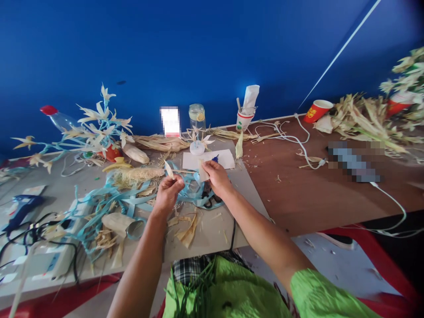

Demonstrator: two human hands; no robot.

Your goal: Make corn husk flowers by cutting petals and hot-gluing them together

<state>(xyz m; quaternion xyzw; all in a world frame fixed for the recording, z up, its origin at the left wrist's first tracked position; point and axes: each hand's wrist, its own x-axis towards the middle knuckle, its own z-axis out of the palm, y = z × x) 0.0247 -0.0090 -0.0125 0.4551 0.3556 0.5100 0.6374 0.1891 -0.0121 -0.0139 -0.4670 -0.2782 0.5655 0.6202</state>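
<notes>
My left hand [168, 193] is closed, pinching a pale, pointed petal cut from corn husk [168, 169] that sticks up from the fingertips. To its right, my right hand [217, 177] grips a flat beige piece of corn husk [202, 171] between thumb and fingers. A small dark blue object [215, 158] shows just behind the right fingers; its kind is unclear. Beneath both hands lie light-blue ribbon strips [192, 187]. A white sheet of paper [227, 159] lies beyond my right hand, and a round white lid [197, 148] with husk petals stands by it.
Husk flowers on blue stems [106, 121] stand at the left, near a blue glue gun [24, 207] and a power strip [62, 260]. A jar [198, 117] and paper cup [245, 120] line the wall. Right are a red cup [318, 110], husks [367, 119] and white cables [303, 143].
</notes>
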